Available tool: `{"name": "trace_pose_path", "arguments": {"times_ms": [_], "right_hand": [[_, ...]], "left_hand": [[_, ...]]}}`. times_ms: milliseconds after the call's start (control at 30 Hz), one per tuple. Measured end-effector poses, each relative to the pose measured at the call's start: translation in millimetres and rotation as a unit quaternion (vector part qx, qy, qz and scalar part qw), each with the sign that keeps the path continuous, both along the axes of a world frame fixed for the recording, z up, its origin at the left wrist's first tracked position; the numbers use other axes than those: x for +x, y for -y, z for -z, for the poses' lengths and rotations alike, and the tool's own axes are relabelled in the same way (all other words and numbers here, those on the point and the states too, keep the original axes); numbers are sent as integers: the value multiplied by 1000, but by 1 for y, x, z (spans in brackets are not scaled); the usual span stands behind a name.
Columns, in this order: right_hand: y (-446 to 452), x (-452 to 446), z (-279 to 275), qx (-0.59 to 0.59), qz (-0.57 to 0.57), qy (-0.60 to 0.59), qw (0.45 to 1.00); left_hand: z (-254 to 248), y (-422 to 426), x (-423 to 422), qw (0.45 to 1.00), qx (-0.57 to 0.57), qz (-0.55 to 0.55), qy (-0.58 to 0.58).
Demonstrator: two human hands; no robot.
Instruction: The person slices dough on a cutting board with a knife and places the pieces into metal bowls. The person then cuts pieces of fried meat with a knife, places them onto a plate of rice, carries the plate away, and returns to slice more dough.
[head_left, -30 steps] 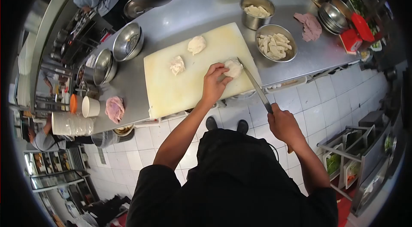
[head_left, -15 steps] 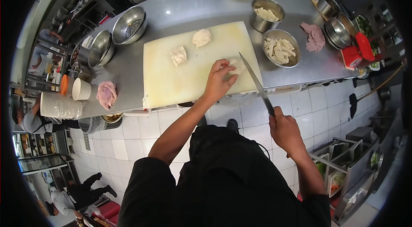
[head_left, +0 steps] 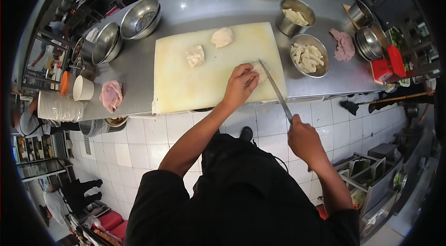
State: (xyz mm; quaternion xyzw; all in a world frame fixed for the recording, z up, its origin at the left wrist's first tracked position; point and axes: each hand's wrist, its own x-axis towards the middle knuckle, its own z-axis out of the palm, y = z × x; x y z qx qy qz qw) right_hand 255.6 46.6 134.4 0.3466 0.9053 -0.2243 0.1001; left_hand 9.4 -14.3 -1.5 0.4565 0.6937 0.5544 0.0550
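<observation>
My right hand [head_left: 305, 142] is wrapped round the handle of a long kitchen knife [head_left: 278, 95], which points away from me over the cutting board's right side. With bent fingers, my left hand [head_left: 241, 86] presses on a pale piece of raw chicken [head_left: 261, 73], partly hidden by the fingers and blade. The blade lies at this piece, just right of my fingertips; how deep it cuts I cannot tell. Two more pale chicken pieces, one nearer [head_left: 194, 56] and one farther [head_left: 222, 37], rest on the white cutting board [head_left: 186, 92].
Right of the board stand a metal bowl [head_left: 320, 73] and a metal pot [head_left: 288, 25], both holding pale strips. A pink cloth [head_left: 343, 45] lies beyond. On the left are metal bowls [head_left: 134, 29], a pinkish lump [head_left: 111, 96] and stacked plastic containers [head_left: 55, 106]. Other people stand farther off.
The knife blade has come closer to my left fingertips over the chicken piece, and my right hand has shifted slightly left. The camera view has shifted a little. A person's legs now show at far right.
</observation>
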Motion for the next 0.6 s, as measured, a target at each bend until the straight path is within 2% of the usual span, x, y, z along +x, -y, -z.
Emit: {"name": "trace_pose_path", "arguments": {"times_ms": [100, 233, 433, 600], "right_hand": [[-8, -22, 26, 4, -8, 15, 1000], [-15, -25, 21, 6, 4, -14, 1000], [-3, -23, -18, 2, 12, -5, 1000], [4, -17, -15, 2, -5, 6, 1000]], "left_hand": [[-1, -4, -5, 999, -2, -8, -31], [-2, -1, -1, 999, 1, -20, -38], [-2, 0, -2, 999, 15, -22, -24], [-1, 0, -3, 1000, 17, -19, -17]]}}
